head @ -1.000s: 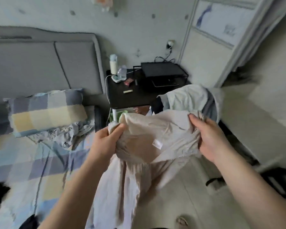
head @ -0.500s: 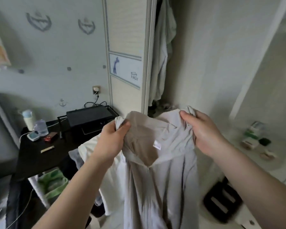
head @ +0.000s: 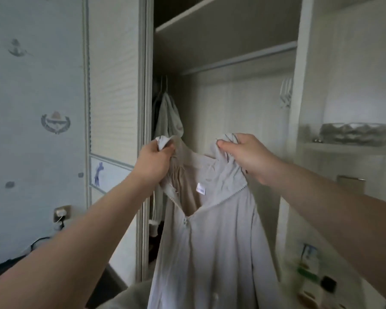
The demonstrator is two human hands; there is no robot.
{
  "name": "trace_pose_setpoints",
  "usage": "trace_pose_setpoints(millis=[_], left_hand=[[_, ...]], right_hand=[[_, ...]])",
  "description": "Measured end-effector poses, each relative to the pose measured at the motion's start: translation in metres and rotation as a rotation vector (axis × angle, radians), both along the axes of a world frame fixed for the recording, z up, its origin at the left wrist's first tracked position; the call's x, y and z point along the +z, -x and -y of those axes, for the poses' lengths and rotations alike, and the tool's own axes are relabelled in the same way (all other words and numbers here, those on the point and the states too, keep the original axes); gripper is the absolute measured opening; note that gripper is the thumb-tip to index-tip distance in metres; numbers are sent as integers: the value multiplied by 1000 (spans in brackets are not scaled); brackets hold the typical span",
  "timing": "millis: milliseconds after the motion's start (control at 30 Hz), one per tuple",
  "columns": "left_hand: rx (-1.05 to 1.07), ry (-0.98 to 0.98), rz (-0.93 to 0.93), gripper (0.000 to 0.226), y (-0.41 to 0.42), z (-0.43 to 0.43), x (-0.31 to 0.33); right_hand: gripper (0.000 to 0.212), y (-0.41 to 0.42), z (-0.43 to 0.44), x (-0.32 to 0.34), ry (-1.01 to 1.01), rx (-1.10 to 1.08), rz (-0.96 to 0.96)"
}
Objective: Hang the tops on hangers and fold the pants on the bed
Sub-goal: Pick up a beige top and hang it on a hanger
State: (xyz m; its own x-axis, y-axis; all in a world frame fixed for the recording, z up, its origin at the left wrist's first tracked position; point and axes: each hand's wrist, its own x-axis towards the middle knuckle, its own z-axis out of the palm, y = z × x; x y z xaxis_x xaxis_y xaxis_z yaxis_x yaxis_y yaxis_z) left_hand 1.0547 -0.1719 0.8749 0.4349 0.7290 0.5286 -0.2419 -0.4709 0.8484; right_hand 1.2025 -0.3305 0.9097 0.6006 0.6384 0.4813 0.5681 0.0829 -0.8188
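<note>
Grip, left hand [head: 156,161]: fingers and thumb curled, pinching one bunched shoulder of the jacket.
Grip, right hand [head: 243,155]: thumb pressed against curled fingers, pinching the other shoulder. It is about level with the left grip.
Jacket [head: 210,241]: a pale zip-up top held up in front of the open bay of the wardrobe [head: 227,103]. It hangs free below both grips. The zip [head: 186,221] is open at the neck, and a white label [head: 201,189] shows inside.
Handling: it looks light, soft and limp, since it sags between the grips and could slide out of a loose pinch. The shoulder seams or collar are the best hold, as they keep the neck open for a hanger.
Hanger inside jacket: cannot tell.
Hung garment [head: 168,117]: on the wardrobe's left side, behind the jacket.
Hangers [head: 285,92]: pale and seemingly bare, on the wardrobe's right side.
Rail [head: 239,60]: runs across the wardrobe's top.
</note>
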Motion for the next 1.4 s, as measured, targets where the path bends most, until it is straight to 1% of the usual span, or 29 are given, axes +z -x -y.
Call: trace_pose_setpoints(millis=[167, 233, 300, 333, 500, 567, 600, 667, 700, 767, 867, 933, 967, 1100, 1233, 1300, 1400], left_hand=[[-43, -149, 6, 20, -67, -58, 68], [-69, -211, 12, 23, -92, -80, 92], [-94, -270, 2, 17, -115, -101, 114], [-102, -296, -3, 15, -126, -110, 124], [-163, -415, -14, 21, -175, -143, 168], [-196, -419, -11, 21, -190, -148, 180], [-213, -417, -11, 20, -197, -150, 186], [-228, -433, -5, 22, -212, -152, 195], [-232, -444, 6, 23, -219, -152, 200], [-244, -454, 30, 25, -231, -151, 207], [-244, -449, 56, 27, -247, -151, 213], [-257, -452, 60, 19, -255, -151, 216], [-263, -459, 58, 17, -259, -151, 217], [-264, -470, 53, 28, -270, -153, 220], [-258, -492, 18, 21, -274, -156, 219], [-244, -496, 10, 24, -275, -159, 220], [-227, -475, 18, 25, -276, -165, 222]], right_hand=[[18, -40, -40, 65, 8, -170, 140], [17, -57, -55, 86, -19, -240, 143], [20, -71, -72, 107, -16, -298, 146], [21, -78, -79, 116, 1, -330, 157], [27, -113, -110, 149, 103, -510, 203], [22, -125, -116, 158, 182, -585, 209], [24, -131, -118, 163, 251, -654, 241], [27, -143, -118, 172, 433, -883, 410], [23, -149, -117, 175, 494, -1016, 525], [11, -161, -113, 181, 524, -1226, 720], [36, -183, -102, 186, 612, -1482, 1019], [40, -196, -93, 193, 671, -1632, 1121], [39, -201, -88, 196, 704, -1683, 1122], [38, -217, -67, 205, 806, -1812, 1078], [37, -224, -51, 214, 889, -1836, 1060], [36, -224, -46, 221, 877, -1817, 1033], [35, -223, -41, 230, 803, -1784, 989]])
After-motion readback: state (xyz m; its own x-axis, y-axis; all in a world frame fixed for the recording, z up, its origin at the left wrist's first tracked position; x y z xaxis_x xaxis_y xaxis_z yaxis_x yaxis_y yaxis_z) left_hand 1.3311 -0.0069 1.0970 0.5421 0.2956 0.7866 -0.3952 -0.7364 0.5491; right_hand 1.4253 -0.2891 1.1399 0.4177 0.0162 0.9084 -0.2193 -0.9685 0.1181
